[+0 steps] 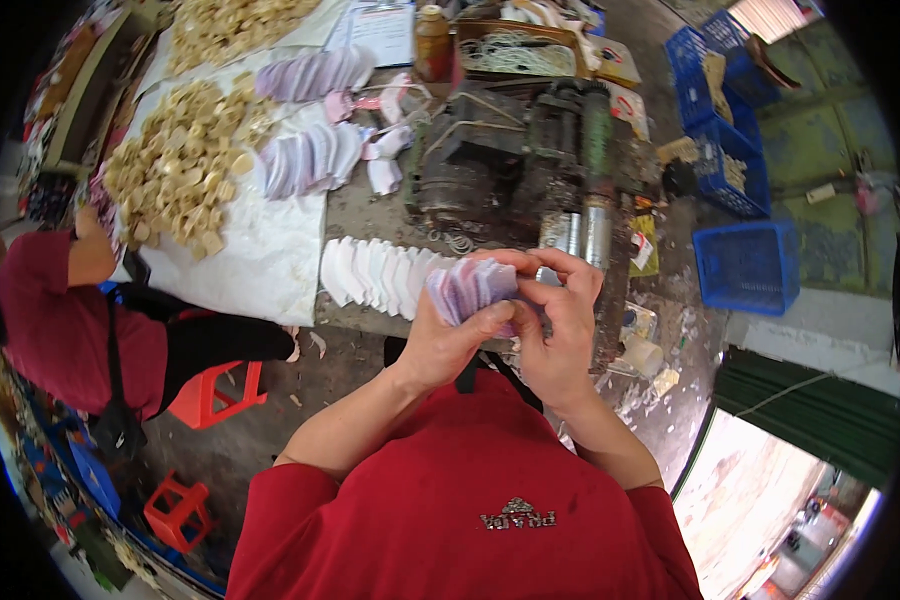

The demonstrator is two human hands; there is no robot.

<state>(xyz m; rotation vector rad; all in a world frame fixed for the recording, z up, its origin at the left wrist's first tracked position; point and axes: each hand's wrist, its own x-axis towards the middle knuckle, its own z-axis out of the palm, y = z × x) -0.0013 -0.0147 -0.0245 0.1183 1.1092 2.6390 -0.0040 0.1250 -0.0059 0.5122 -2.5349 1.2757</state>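
Note:
Above the table's front edge, my left hand (pixel 438 335) is closed around a bundle of thin lilac and pinkish pieces (pixel 470 288), soft-looking and stacked face to face like cards. At the bundle's right end my right hand (pixel 567 325) is closed too, its thumb and fingers pressing on the edge pieces. A small shiny silver spot (pixel 546 275) shows by its fingers; I cannot make out what it is. Just left of my hands, a fanned row of similar white pieces (pixel 380 275) lies on the table, its right end partly behind my left hand.
Beyond my hands stands a dark, greasy machine (pixel 480 170) with a metal cylinder (pixel 597 235). More lilac pieces (pixel 310 158) and a heap of beige blocks (pixel 175 155) lie left. A co-worker (pixel 80 320) sits at left. Blue crates (pixel 748 265) stand right.

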